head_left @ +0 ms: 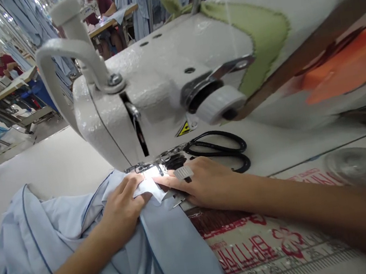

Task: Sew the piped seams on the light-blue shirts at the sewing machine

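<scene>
Light blue garment cloth [180, 245] with dark blue piping lies under the presser foot of a white sewing machine [151, 100]. My left hand [120, 203] is closed on a small pale fabric piece [149, 188] at the lit needle area, thumb below and fingers above. From the other side, my right hand [205, 181] reaches in with its index finger stretched out against that piece; its other fingers are partly hidden. A pointed metal part [179, 201] shows below this hand, and I cannot tell whether it is held. A white ribbed piece [183, 173] sits by its fingers.
Black-handled scissors [219, 143] lie behind my right hand. A ruler strip [277, 268] and red-printed covering run along the table's near edge. An orange thing [345, 64] is at right. Two people work at other tables [8, 88] in the background.
</scene>
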Action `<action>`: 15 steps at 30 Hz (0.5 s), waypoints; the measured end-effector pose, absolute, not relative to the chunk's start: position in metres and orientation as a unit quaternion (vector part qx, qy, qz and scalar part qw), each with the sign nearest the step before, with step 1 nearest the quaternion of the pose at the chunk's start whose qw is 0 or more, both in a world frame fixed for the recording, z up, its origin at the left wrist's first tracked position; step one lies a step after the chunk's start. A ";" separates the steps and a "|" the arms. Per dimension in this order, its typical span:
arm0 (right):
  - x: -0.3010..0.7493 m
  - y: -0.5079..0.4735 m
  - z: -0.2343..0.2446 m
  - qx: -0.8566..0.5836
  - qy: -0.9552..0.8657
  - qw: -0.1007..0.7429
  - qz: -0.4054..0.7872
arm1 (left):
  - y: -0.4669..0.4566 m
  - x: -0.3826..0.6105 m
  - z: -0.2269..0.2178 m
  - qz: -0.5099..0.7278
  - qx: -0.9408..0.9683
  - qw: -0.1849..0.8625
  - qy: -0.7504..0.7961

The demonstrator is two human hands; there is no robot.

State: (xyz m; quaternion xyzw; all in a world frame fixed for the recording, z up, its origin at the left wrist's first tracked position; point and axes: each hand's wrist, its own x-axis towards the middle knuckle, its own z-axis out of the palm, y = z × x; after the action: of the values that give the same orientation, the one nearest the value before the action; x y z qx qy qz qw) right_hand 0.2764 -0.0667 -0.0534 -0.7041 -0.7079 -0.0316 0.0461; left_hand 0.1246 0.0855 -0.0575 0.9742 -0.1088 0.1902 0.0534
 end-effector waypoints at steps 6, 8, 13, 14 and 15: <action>0.276 -0.068 -0.057 -0.706 -0.705 0.057 -0.030 | 0.087 0.125 -0.059 0.187 0.973 0.065 -0.120; 0.276 -0.068 -0.056 -0.709 -0.703 0.053 -0.028 | 0.087 0.124 -0.061 0.185 0.974 0.063 -0.117; 0.274 -0.068 -0.056 -0.713 -0.699 0.047 -0.038 | 0.088 0.123 -0.061 0.180 0.974 0.070 -0.116; 0.274 -0.068 -0.055 -0.714 -0.697 0.045 -0.041 | 0.089 0.123 -0.061 0.181 0.974 0.073 -0.116; 0.274 -0.069 -0.055 -0.717 -0.695 0.045 -0.042 | 0.089 0.123 -0.061 0.181 0.974 0.074 -0.116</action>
State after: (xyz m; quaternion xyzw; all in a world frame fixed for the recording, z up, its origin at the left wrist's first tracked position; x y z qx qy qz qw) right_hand 0.2738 -0.0685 -0.0550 -0.7168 -0.6946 -0.0424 0.0445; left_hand 0.1233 0.0893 -0.0606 0.9737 -0.1164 0.1813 0.0744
